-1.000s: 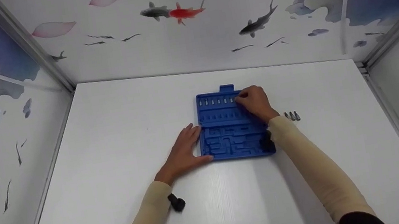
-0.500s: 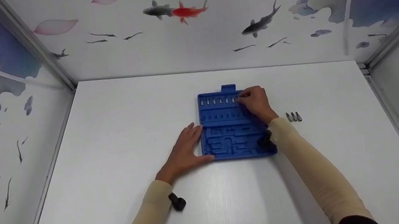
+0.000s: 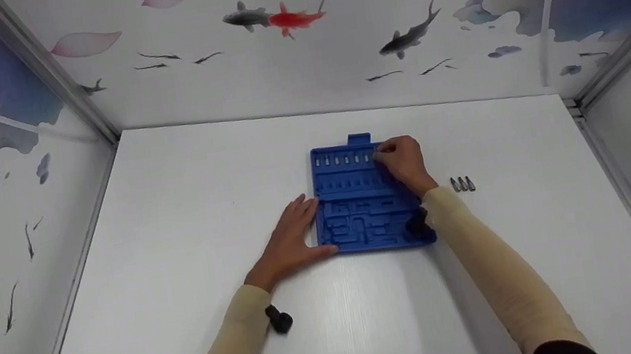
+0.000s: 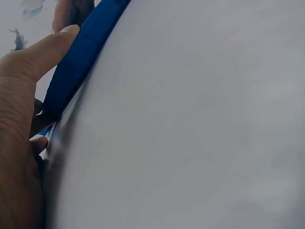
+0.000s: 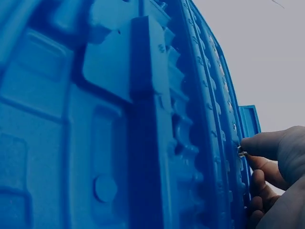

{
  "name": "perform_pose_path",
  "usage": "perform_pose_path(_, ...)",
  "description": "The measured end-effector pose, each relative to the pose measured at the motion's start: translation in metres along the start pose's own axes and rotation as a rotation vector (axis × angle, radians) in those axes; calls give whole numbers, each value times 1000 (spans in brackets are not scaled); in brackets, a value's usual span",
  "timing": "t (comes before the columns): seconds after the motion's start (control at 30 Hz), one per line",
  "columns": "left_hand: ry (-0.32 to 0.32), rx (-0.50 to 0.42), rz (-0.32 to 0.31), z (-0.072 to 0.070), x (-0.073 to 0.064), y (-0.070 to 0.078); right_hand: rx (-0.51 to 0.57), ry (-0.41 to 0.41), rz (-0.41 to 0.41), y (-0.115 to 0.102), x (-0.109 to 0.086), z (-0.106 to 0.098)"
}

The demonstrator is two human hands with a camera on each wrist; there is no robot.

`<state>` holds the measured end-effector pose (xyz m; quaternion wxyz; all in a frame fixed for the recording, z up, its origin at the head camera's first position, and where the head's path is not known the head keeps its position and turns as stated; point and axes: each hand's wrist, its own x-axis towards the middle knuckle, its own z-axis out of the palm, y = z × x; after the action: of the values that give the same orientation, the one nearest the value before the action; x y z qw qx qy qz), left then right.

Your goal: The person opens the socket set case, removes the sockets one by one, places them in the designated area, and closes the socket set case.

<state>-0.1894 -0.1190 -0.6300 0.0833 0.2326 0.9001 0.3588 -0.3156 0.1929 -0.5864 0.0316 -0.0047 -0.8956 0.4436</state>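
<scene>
An open blue plastic tool case lies flat, with moulded slots in it. My left hand is spread at its near left corner: the thumb touches the front edge and the fingers rest along the left side. In the left wrist view the thumb lies on the rim of the blue case. At the right end of the top row, my right hand pinches a small shiny metal bit between thumb and forefinger; the fingers hide most of it. Several silver bits stand in that row to its left.
Three loose pointed bits lie side by side on the white table, right of the case. A latch tab sticks out from the case's far edge. White panels with painted fish enclose the table on several sides.
Both hands stay nearly in place, the right one still at the end of the top row with the bit. The view shifts slightly.
</scene>
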Motion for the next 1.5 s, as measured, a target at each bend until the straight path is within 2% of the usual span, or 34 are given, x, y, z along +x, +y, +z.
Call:
perform_pose_path(0.13, 2, 7, 8, 2, 1, -1, 28, 50, -26, 4, -3, 1)
perform_pose_path(0.23, 3, 7, 15, 3, 2, -2, 107, 91, -29, 6, -6, -3)
perform_pose_path(0.37, 2, -6, 4, 2, 0, 0, 237, 128, -45, 8, -10, -17)
perform_pose_path(0.47, -1, -8, -9, 0, -1, 0, 268, 135, -58, 11, -18, -32)
perform_pose_path(0.8, -10, -13, -29, 0, -1, -3, 197, 158, 26, 45, -57, -84)
perform_pose_path(1.0, -12, -21, -26, -1, -1, 1, 157, 136, 96, 59, -85, -106)
perform_pose_path(1.27, -5, -16, -14, -1, -2, 1, 28, 71, 152, 75, -121, -115)
perform_pose_path(1.5, -7, -8, -24, 2, -1, 1, -40, 64, 159, 87, -132, -120)
